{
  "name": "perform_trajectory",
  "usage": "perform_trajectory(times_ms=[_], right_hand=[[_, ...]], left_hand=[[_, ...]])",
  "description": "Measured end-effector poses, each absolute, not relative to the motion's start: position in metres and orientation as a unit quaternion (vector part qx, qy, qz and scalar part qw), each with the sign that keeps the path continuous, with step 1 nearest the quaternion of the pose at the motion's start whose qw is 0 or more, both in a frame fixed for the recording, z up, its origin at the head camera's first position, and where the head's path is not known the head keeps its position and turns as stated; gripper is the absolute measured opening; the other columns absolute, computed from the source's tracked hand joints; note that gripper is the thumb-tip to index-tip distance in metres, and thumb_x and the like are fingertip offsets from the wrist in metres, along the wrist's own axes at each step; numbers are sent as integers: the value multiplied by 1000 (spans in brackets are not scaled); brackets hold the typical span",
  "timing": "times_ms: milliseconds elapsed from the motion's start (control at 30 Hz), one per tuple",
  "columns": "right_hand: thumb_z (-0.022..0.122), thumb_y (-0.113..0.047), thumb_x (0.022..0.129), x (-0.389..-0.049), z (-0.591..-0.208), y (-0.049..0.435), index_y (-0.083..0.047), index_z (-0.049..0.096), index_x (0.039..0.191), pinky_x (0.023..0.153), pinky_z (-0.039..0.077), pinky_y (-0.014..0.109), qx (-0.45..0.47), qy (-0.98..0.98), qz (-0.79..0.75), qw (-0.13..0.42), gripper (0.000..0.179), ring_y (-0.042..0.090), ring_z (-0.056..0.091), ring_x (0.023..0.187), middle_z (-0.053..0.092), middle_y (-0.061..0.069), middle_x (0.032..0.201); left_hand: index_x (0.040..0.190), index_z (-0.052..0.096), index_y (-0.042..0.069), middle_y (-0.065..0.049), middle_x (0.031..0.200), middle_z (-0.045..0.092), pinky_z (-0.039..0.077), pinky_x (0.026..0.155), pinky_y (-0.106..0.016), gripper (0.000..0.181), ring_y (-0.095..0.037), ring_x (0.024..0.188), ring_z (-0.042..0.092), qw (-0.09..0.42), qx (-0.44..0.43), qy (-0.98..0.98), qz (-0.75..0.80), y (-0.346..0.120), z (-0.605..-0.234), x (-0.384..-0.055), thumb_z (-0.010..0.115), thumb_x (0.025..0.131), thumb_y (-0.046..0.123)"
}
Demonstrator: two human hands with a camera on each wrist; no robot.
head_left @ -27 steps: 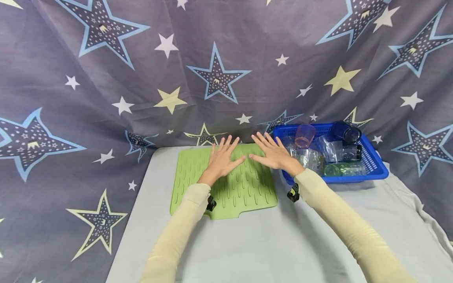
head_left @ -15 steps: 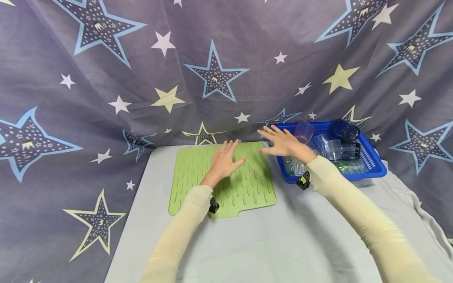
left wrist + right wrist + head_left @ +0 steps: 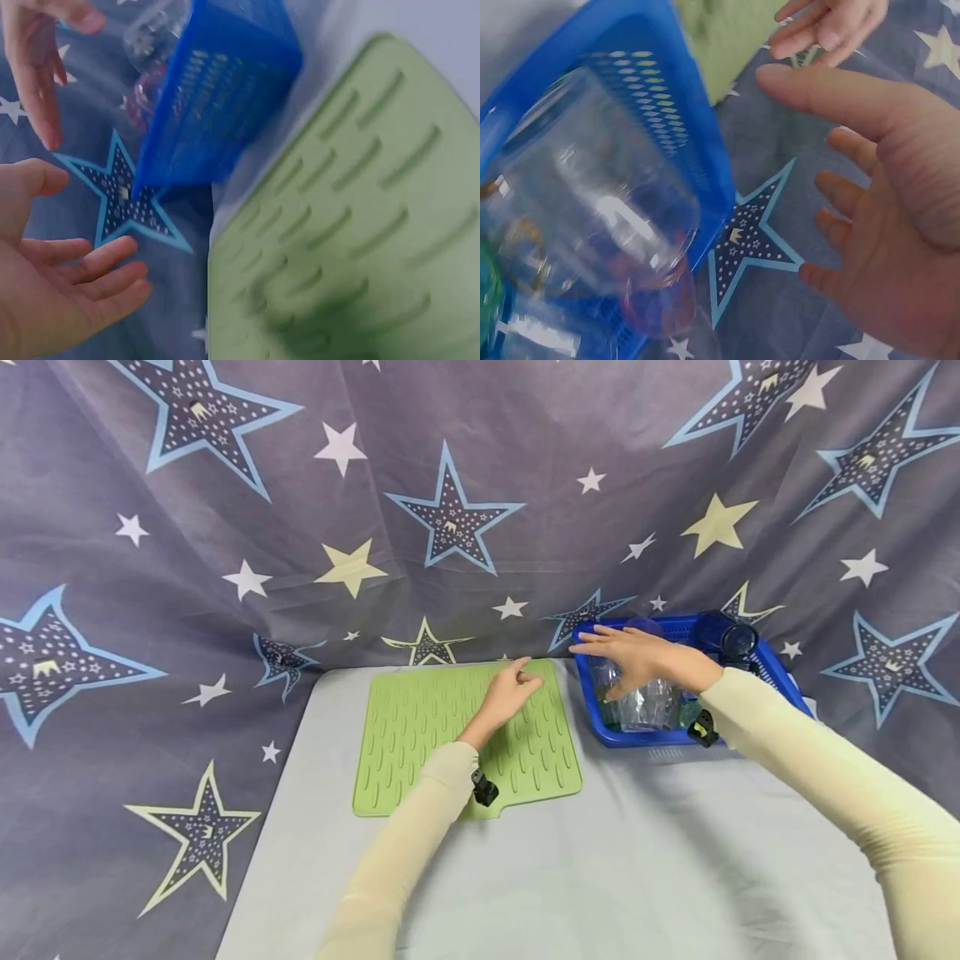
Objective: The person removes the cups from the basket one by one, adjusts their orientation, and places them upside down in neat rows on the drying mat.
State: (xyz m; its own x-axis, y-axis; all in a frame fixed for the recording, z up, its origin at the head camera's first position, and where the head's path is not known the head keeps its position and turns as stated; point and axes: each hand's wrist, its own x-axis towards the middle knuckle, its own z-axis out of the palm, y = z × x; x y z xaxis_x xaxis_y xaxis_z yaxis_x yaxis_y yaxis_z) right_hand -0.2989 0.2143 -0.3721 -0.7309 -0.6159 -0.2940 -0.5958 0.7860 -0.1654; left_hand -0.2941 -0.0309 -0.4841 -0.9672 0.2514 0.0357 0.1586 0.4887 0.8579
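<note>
A green ridged mat [image 3: 420,727] lies on the grey table. My left hand [image 3: 513,685] hovers over its far right part with loosely curled fingers and holds nothing; in the left wrist view the left hand [image 3: 60,285] shows a bare palm beside the mat [image 3: 352,225]. My right hand [image 3: 637,656] hangs over the near left end of a blue basket [image 3: 600,735], fingers spread and straight, just above a clear cup [image 3: 645,706]. In the right wrist view the right hand [image 3: 885,225] is empty, and the clear cup [image 3: 592,210] lies inside the basket [image 3: 682,112].
The basket holds several more cups, among them a dark blue one [image 3: 731,639] at the back. A star-printed cloth [image 3: 450,510] hangs behind the table and drapes down its left side. The grey table top [image 3: 600,860] stretches toward me.
My right hand left the mat and moved right, over the basket. My left hand slid right across the mat and its flat fingers curled loosely.
</note>
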Motion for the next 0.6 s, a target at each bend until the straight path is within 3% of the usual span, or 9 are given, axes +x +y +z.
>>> perform_trajectory(times_ms=[200, 300, 400, 500, 600], right_hand=[[89, -6, 71, -287, -374, 226, -10, 39, 157, 117, 22, 72, -372, 914, 11, 164, 100, 46, 22, 154, 30, 20, 165], [88, 0, 70, -280, -378, 231, -9, 41, 156, 118, 23, 70, -380, 911, 24, 161, 98, 45, 23, 153, 34, 19, 164], [77, 12, 71, -275, -382, 236, -11, 42, 156, 120, 22, 68, -381, 910, 36, 162, 94, 43, 24, 154, 35, 16, 164], [67, 20, 69, -271, -386, 241, -12, 43, 155, 121, 22, 65, -386, 907, 53, 160, 94, 43, 26, 153, 37, 16, 163], [65, 24, 69, -269, -390, 246, -11, 46, 153, 121, 22, 66, -400, 902, 65, 151, 93, 44, 28, 152, 40, 17, 161]], left_hand=[[148, 50, 2, -21, 123, 71, 56, 80, -30, 57, -26, 99, 70, 107, 96, 826, 544, -7, -485, -296, 62, 98, 27], [147, 50, 1, -24, 122, 70, 57, 74, -29, 56, -27, 95, 70, 138, 79, 807, 569, 3, -486, -297, 63, 99, 26], [146, 51, -2, -26, 125, 68, 61, 84, -41, 54, -33, 105, 71, 161, 61, 784, 596, 13, -489, -297, 63, 99, 24], [144, 50, -7, -30, 125, 67, 56, 95, -55, 52, -44, 114, 68, 179, 54, 756, 627, 21, -492, -298, 62, 100, 19], [141, 51, -11, -32, 122, 67, 52, 98, -59, 50, -48, 116, 65, 192, 45, 733, 651, 29, -496, -298, 62, 100, 16]])
